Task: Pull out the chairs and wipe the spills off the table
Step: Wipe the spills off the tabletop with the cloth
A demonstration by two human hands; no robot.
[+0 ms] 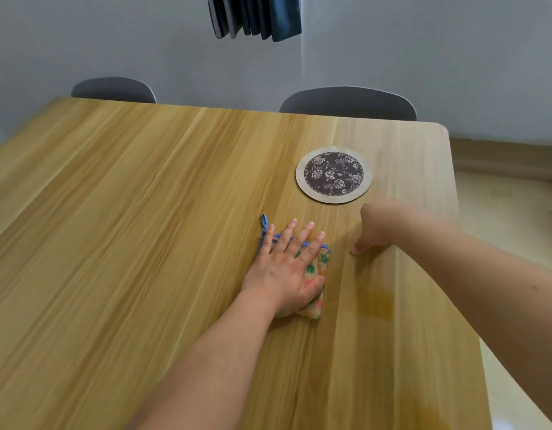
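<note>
Left hand (284, 268) presses flat, fingers spread, on the folded cloth (315, 274) on the table (113, 243). Right hand (377, 226), fingers curled, at 3 o'clock. Yellowish spill (375, 302) at 4 o'clock, near the right edge. Chairs (347, 103) tucked at 12 o'clock.

1. The light wood-grain desk (144, 243) looks smooth, with a soft satin sheen.
2. The fuzzy terry cloth with green and orange blotches and blue edging (315, 274) looks rough and matt.
3. The round floral mat with a beige rim (333, 175) looks matt.
4. The two grey chair backs (347, 103) look matt.
</note>
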